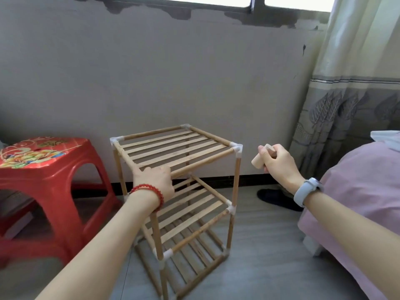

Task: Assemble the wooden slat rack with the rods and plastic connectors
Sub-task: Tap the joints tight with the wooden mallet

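A three-tier wooden slat rack point(177, 148) stands upright on the floor, its rods joined by white plastic connectors point(237, 148) at the corners. My left hand point(154, 180) grips the near front corner of the top shelf, covering the connector there. My right hand point(279, 164) is raised to the right of the rack, apart from it, and holds a short, thick wooden peg point(257, 162) in curled fingers. The peg's pale end points down and left toward the rack's top right corner.
A red plastic stool point(43, 169) stands left of the rack. A bed with a pink cover point(357, 191) fills the right side, a curtain point(350, 94) behind it. A dark slipper point(275, 199) lies on the grey floor near the wall.
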